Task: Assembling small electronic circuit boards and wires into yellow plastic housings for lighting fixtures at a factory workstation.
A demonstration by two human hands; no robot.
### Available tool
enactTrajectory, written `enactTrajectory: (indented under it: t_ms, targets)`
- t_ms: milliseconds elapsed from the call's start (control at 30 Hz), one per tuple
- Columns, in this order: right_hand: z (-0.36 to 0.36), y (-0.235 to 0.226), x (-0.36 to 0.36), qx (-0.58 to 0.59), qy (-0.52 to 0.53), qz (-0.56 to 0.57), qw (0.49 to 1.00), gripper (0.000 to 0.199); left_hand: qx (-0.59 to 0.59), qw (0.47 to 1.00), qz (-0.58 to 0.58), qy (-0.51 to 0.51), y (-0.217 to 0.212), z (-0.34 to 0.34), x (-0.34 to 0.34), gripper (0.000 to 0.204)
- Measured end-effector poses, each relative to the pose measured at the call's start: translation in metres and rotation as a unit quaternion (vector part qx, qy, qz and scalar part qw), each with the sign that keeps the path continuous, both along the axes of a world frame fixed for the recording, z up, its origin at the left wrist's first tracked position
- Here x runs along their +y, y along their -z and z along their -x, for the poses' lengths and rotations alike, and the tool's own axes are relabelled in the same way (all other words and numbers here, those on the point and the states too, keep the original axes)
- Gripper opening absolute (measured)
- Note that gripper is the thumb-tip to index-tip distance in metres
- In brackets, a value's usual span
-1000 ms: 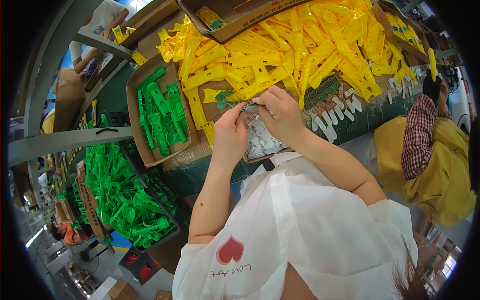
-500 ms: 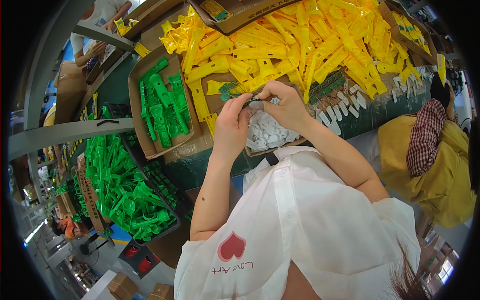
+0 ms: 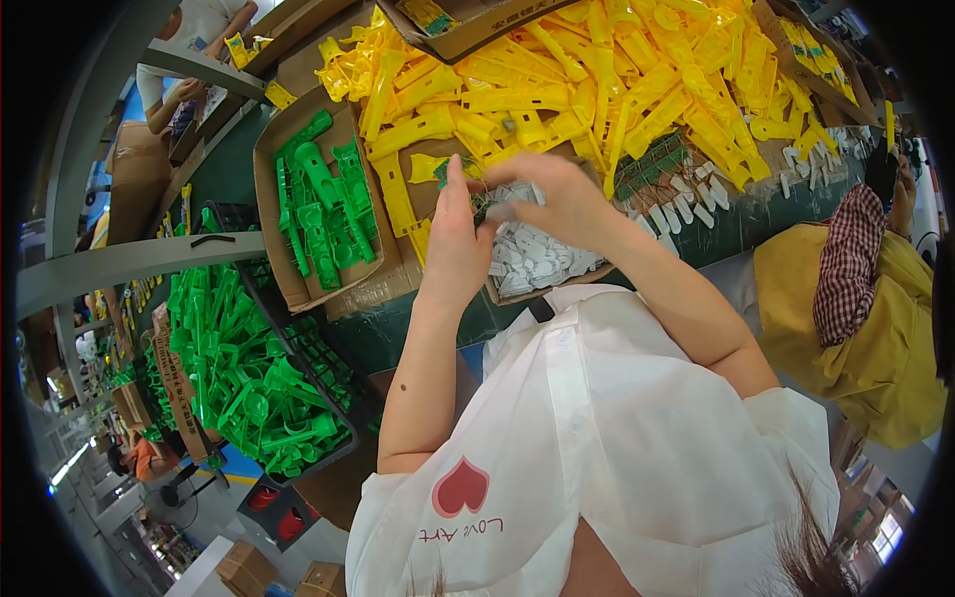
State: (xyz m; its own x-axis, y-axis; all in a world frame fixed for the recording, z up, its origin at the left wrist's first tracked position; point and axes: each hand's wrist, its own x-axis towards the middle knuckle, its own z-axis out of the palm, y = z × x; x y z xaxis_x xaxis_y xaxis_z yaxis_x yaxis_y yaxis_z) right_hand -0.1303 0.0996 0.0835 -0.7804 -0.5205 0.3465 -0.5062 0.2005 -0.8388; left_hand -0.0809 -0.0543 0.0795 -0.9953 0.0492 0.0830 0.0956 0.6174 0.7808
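- My left hand [image 3: 458, 234] stood with fingers straight and together, thumb apparently against a small dark piece [image 3: 481, 214], mostly hidden.
- My right hand [image 3: 562, 199] curved just beside it, blurred; I couldn't tell whether it pinched anything.
- Under my right hand, white parts [image 3: 542, 259] lay loose.
- Beyond it, wired green boards [image 3: 652, 167] lay outside the heaped yellow casings [image 3: 517, 99], seemingly left to do.
- Farther right, boarded casings [image 3: 818, 55] looked further along.
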Motion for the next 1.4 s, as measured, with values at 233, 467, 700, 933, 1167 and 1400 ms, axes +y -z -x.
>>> enactTrajectory:
  t_ms: [233,467,700,933,1167,1400]
  targets:
    - [-0.012,0.005,-0.002,0.091,0.119,0.002,0.989,0.014,0.079,0.994,0.0,0.069,-0.008,0.003,-0.005,0.025]
    - [-0.016,0.013,-0.011,0.265,0.135,-0.017,0.955,0.015,-0.052,0.973,-0.208,-0.085,-0.003,-0.002,0.013,0.022]
    - [-0.007,0.016,0.0,0.067,0.065,0.017,0.996,0.013,0.054,0.996,-0.058,0.036,0.002,0.0,-0.01,0.027]
    - [0.007,0.022,-0.003,0.017,0.148,0.023,0.989,0.01,-0.018,0.997,-0.046,-0.064,-0.001,0.0,0.001,0.058]
    - [-0.004,0.009,-0.007,-0.14,-0.067,-0.01,0.988,0.016,-0.005,0.999,-0.042,-0.005,0.004,0.002,-0.002,0.091]
    - [-0.011,0.013,-0.007,0.055,0.107,0.014,0.993,0.011,-0.075,0.983,-0.161,-0.035,0.004,-0.001,-0.006,0.022]
